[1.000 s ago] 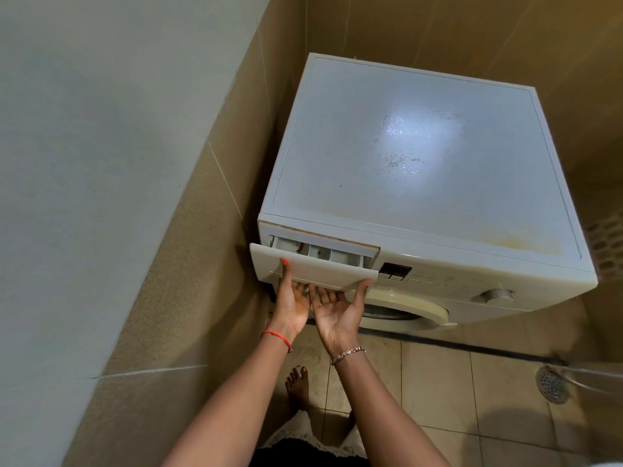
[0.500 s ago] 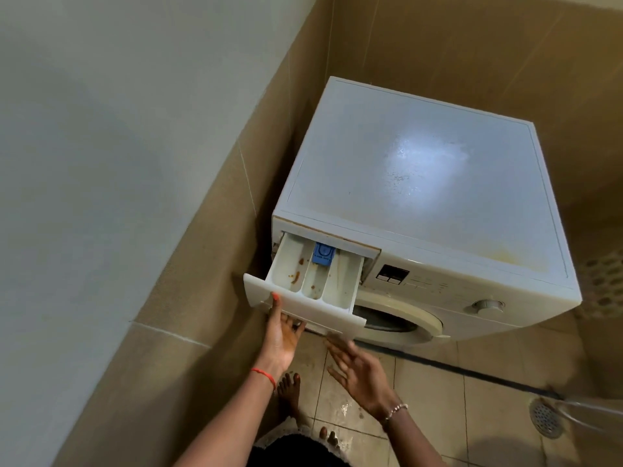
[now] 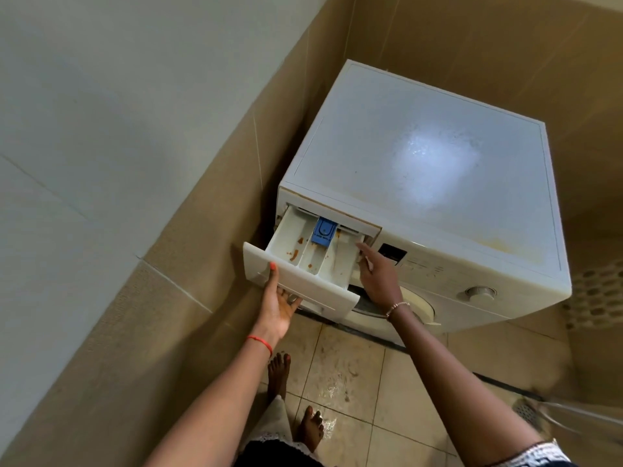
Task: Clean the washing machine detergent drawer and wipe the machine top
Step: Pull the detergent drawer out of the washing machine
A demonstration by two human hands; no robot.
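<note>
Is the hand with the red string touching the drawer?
Touching. The head view shows the left hand under the drawer front, thumb pressed on its face and fingers curled beneath its lower edge.

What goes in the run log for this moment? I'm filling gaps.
step: drawer out | left hand: holds detergent drawer front | right hand: at its right side | machine top: unwiped

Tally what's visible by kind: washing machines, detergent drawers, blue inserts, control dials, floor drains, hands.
Washing machine: 1
Detergent drawer: 1
Blue insert: 1
Control dial: 1
Floor drain: 1
Hands: 2, left hand, right hand
Total: 7
</note>
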